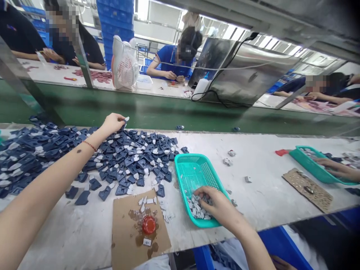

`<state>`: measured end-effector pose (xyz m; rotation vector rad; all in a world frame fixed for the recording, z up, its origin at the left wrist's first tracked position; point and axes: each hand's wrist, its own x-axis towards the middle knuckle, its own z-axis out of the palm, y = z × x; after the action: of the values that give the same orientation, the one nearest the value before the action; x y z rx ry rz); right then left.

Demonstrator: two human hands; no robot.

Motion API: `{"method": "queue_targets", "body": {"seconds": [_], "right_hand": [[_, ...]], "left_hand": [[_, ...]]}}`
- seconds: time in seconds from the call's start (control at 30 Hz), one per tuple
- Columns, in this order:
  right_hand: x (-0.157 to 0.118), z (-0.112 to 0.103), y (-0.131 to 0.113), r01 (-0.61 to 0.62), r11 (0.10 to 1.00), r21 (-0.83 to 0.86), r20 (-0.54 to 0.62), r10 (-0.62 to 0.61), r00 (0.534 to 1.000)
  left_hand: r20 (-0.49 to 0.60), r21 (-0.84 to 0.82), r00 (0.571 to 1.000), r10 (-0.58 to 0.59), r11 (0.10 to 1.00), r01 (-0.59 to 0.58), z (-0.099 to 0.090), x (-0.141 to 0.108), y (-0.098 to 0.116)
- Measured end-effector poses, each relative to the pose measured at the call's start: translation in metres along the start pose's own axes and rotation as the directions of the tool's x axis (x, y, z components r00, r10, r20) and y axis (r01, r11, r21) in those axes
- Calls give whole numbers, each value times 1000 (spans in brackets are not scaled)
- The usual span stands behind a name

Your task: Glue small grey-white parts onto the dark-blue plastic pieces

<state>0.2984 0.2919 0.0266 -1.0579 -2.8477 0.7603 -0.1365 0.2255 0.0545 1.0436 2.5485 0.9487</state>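
While your left hand (114,123) pinches a blue piece (124,124) (11 o'clock), I'd pick singly with that half-curled right hand (214,202) (1 o'clock, can't tell its catch).

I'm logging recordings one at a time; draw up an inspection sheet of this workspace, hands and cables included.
Surface: white worktop, smudged.
Work items: heap of dark-blue and white pieces at left; teal basket holding small grey-white pieces.
Clutter: stained cardboard bearing a round red object; loose bits right of the basket.
Hands: left hand pinches one blue-and-white piece; right hand is in the basket, grip unclear.
Cables: black cable beyond the green strip.
Surroundings: people seated opposite; another person's hand at a second basket.
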Motion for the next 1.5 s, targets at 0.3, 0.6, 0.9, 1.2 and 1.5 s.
{"method": "queue_targets", "body": {"seconds": [0.3, 0.6, 0.9, 1.2, 1.5], "right_hand": [[11, 8, 10, 29, 996, -84, -173, -43, 984], [13, 10, 6, 65, 988, -142, -64, -75, 995], [12, 2, 16, 61, 989, -135, -84, -73, 994], [19, 4, 17, 1, 999, -49, -135, -7, 991], [19, 9, 15, 4, 998, -62, -218, -17, 976]], "left_hand": [[105, 348, 992, 69, 932, -102, 39, 64, 5], [267, 400, 869, 417, 772, -494, 100, 71, 74], [419, 284, 792, 445, 764, -579, 158, 67, 120], [262, -61, 888, 378, 925, -376, 129, 53, 111], [236, -740, 947, 216, 672, 31, 38, -66, 80]]}}
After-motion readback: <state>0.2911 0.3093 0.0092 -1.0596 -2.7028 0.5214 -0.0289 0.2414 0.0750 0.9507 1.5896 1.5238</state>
